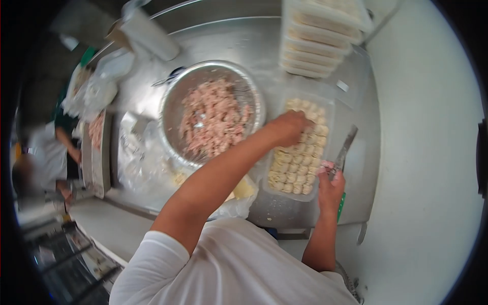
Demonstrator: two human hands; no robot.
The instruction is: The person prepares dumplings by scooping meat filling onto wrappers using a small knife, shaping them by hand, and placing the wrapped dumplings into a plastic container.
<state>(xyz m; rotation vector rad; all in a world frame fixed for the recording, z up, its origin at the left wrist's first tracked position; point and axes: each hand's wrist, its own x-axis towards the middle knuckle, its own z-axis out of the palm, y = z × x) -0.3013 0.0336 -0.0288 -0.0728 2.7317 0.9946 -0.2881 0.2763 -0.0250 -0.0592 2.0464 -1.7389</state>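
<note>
My left hand (294, 128) reaches across into a clear plastic tray (266, 180) of small pale dumplings (297, 165) set in rows. Its fingers are pressed together over the upper rows, and what they may hold is hidden. Just right of the tray, my right hand (331, 187) has pink minced meat (328, 164) between its fingertips. A metal blade (347, 144) with a green handle (341, 206) lies beside and partly behind that hand; contact with it is unclear. Behind my left forearm stands a large metal bowl (166, 128) of pink minced meat (213, 114).
Stacked plastic containers (317, 40) stand at the back right. Plastic bags (142, 152), a white roll (152, 35) and a long metal tray (104, 173) are on the left. Pale yellow wrappers (245, 189) sit near my body. Another person (48, 152) is at far left.
</note>
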